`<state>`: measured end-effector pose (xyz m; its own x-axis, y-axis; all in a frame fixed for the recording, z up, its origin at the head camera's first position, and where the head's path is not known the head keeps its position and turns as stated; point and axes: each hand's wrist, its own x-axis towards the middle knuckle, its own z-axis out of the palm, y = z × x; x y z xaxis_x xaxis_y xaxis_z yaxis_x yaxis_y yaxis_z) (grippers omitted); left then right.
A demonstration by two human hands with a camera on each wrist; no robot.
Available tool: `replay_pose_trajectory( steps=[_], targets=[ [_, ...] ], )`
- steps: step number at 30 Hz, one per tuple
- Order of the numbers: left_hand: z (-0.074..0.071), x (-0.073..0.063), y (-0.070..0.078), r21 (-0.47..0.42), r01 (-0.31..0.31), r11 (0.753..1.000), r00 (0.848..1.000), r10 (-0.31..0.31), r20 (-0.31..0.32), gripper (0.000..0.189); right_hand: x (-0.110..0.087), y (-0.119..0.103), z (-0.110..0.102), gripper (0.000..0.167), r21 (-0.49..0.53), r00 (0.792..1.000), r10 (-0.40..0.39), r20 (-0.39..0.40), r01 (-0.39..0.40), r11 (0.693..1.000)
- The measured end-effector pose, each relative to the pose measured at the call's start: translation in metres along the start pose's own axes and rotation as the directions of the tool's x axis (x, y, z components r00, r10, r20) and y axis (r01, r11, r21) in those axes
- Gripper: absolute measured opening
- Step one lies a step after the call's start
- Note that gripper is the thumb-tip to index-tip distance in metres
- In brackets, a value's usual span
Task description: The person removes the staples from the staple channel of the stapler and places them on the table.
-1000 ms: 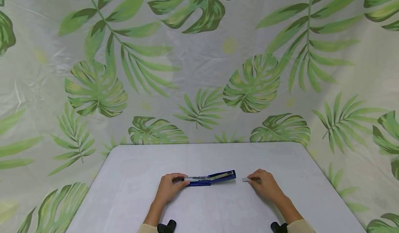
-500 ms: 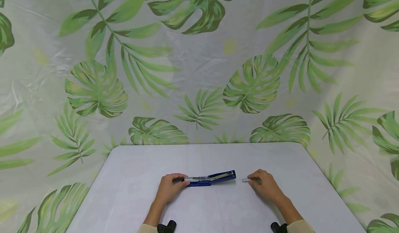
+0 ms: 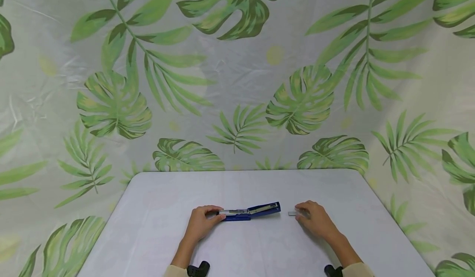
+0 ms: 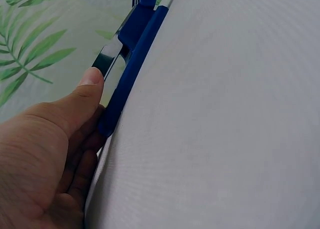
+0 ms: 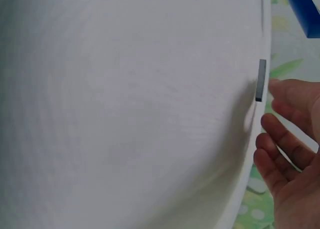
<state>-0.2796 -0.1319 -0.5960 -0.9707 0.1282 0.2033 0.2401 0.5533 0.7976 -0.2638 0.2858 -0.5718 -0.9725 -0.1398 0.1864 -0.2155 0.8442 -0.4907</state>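
Note:
A blue stapler (image 3: 241,218) lies on the white table with its top folded back to the right, baring its metal magazine. My left hand (image 3: 200,224) grips its left end. In the left wrist view the thumb (image 4: 91,78) presses on the magazine end, while the other fingers are partly hidden behind the base. A short grey strip of staples (image 3: 292,213) rests on the table just right of the stapler. Beside it is my right hand (image 3: 316,220), fingers spread loosely and holding nothing. In the right wrist view the fingertips look slightly apart from the strip (image 5: 260,80).
The white table (image 3: 259,252) reaches back to a leaf-patterned curtain (image 3: 237,83). A corner of the stapler's raised top (image 5: 306,14) shows at the upper right of the right wrist view.
My right hand has let go of the staple strip, its fingers parting around it; the strip stays on the table. My left hand and the stapler have not visibly moved.

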Motion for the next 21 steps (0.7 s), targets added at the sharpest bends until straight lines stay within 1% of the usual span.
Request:
replay_pose_trajectory(
  steps=[4, 7, 12, 18, 21],
  targets=[
    [0.000, 0.000, 0.000, 0.008, -0.004, 1.000, 1.000, 0.004, -0.006, 0.026, 0.003, -0.008, -0.007, 0.027, 0.009, 0.997, -0.046, -0.064, 0.046, 0.999],
    [0.000, 0.000, 0.000, 0.011, -0.012, 1.000, 1.000, 0.012, -0.010, 0.027, 0.007, -0.017, -0.012, 0.026, 0.033, 0.989, -0.084, -0.118, 0.089, 0.996],
    [-0.001, 0.000, -0.001, 0.010, -0.008, 1.000, 1.000, 0.008, -0.006, 0.026, 0.015, -0.035, -0.012, 0.025, 0.078, 0.978, -0.106, -0.179, 0.121, 0.990],
    [0.000, 0.000, -0.002, 0.016, -0.021, 1.000, 1.000, 0.021, 0.002, 0.026, 0.022, -0.061, -0.006, 0.022, 0.139, 0.974, -0.111, -0.200, 0.140, 0.980],
    [0.000, 0.001, -0.002, 0.020, -0.021, 1.000, 1.000, 0.021, -0.001, 0.025, 0.026, -0.073, -0.001, 0.021, 0.155, 0.976, -0.113, -0.187, 0.143, 0.978]
  ],
)
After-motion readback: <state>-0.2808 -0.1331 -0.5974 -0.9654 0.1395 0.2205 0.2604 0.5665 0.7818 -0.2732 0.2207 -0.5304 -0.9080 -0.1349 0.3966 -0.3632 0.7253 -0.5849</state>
